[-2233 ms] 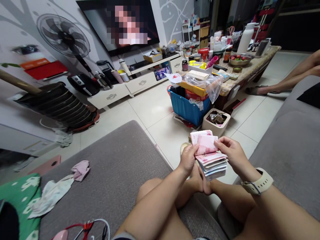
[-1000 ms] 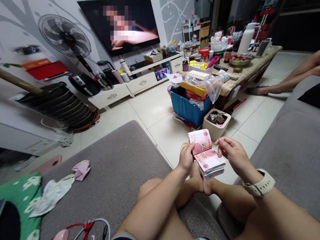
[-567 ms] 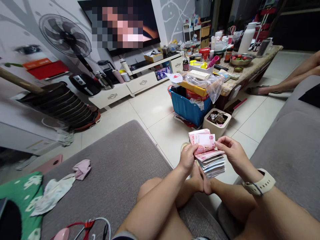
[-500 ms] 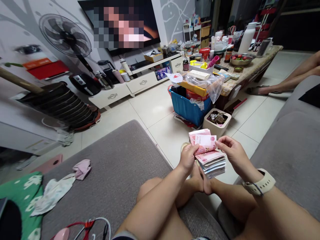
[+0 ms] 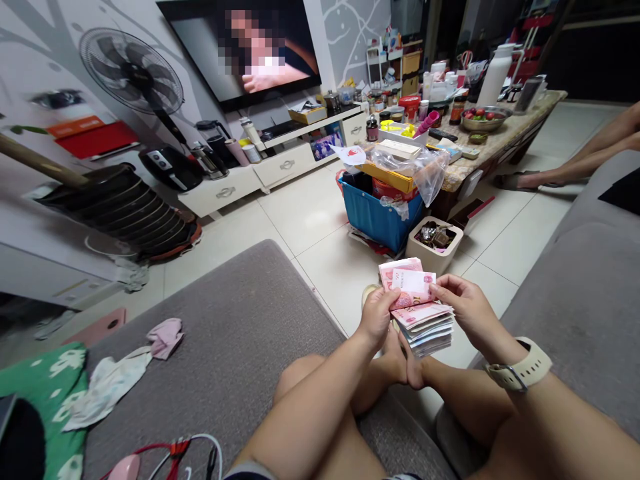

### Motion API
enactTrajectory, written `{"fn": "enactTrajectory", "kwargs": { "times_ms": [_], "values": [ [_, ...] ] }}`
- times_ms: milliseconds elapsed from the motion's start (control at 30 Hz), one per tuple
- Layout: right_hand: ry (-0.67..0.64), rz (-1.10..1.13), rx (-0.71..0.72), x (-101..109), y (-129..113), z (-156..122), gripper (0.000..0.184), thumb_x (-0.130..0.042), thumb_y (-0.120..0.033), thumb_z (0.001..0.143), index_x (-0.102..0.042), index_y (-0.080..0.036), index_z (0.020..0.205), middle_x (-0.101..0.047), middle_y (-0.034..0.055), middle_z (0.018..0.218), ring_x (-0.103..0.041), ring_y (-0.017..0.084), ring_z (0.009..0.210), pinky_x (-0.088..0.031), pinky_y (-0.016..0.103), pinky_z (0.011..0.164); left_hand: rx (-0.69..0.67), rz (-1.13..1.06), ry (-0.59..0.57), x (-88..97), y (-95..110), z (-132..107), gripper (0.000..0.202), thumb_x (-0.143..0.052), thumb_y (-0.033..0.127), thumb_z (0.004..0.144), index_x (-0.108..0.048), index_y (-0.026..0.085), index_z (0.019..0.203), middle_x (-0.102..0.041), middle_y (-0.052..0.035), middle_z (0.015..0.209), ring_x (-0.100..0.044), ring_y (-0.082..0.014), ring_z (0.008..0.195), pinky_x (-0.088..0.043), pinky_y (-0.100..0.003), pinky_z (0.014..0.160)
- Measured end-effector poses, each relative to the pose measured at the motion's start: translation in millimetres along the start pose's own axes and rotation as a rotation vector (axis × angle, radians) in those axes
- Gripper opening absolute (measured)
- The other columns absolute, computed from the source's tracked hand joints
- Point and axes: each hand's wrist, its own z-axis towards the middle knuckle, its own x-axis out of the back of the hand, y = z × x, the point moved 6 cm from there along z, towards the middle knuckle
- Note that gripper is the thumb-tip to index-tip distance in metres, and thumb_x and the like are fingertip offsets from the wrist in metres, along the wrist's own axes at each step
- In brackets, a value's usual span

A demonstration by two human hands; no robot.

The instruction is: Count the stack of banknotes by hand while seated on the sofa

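A thick folded stack of banknotes [image 5: 427,333] is in my left hand [image 5: 377,313], its thumb pressed on the pink notes at the left side. Pink notes stand folded up at the top of the stack, and more pink and bluish-grey note edges fan out below. My right hand [image 5: 463,300], with a pale watch strap on the wrist, pinches the right edge of the front pink banknote [image 5: 416,285] between thumb and fingers. Both hands are held above my crossed feet. The fingers of my left hand behind the stack are hidden.
A grey sofa [image 5: 225,333] spreads around my legs, with cloths [image 5: 110,387] and cables [image 5: 177,453] at left. Ahead stand a blue bin [image 5: 383,217], a small white bin [image 5: 433,257] and a cluttered table [image 5: 500,143]. Another person's legs [image 5: 575,163] show at far right.
My right hand has shifted very slightly, still pinching the front note's edge. The stack stays in my left hand, and the television picture differs.
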Motion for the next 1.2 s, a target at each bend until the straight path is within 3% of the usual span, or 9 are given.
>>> {"fn": "enactTrajectory", "kwargs": {
  "times_ms": [267, 600, 867, 1200],
  "values": [
    [0.006, -0.031, 0.021, -1.5, -5.2, -2.9, 0.029, -0.073, -0.042, 0.071, -0.061, -0.016, 0.071, -0.058, 0.0001, 0.066, -0.051, 0.013, 0.06, -0.039, 0.025, 0.055, -0.006, 0.009, -0.004, -0.7, 0.5, 0.3, 0.03, -0.073, 0.035, 0.066, -0.071, 0.012, 0.086, -0.073, -0.0081, 0.079, -0.066, -0.0281, 0.089, -0.048, -0.039, 0.084],
    [0.0, -0.006, 0.042, -1.6, -4.9, -2.3, 0.027, -0.074, -0.04, 0.071, -0.061, -0.017, 0.071, -0.059, 0.0002, 0.065, -0.051, 0.012, 0.06, -0.04, 0.024, 0.055, -0.068, -0.06, 0.13, 5.8, 1.4, 3.2, 0.022, -0.067, 0.036, 0.069, -0.071, 0.014, 0.074, -0.07, -0.0046, 0.071, -0.065, -0.0257, 0.087, -0.048, -0.034, 0.08],
    [-0.082, 0.051, 0.083, -8.1, -10.6, -6.4, 0.022, -0.074, -0.037, 0.072, -0.064, -0.018, 0.077, -0.063, 0.0015, 0.073, -0.055, 0.014, 0.067, -0.043, 0.025, 0.06, -0.082, -0.058, 0.112, 1.6, 5.4, 2.1, 0.023, -0.063, 0.036, 0.072, -0.071, 0.014, 0.073, -0.068, -0.0037, 0.069, -0.064, -0.023, 0.079, -0.048, -0.032, 0.075],
    [-0.085, 0.064, 0.054, -10.4, -11.8, -7.0, 0.022, -0.072, -0.037, 0.074, -0.066, -0.018, 0.083, -0.063, 0.002, 0.075, -0.056, 0.014, 0.068, -0.044, 0.025, 0.061, -0.082, -0.042, 0.119, 4.2, 4.0, 3.5, 0.019, -0.065, 0.032, 0.069, -0.069, 0.014, 0.07, -0.067, -0.004, 0.066, -0.064, -0.0232, 0.079, -0.048, -0.033, 0.076]
  ]
}}
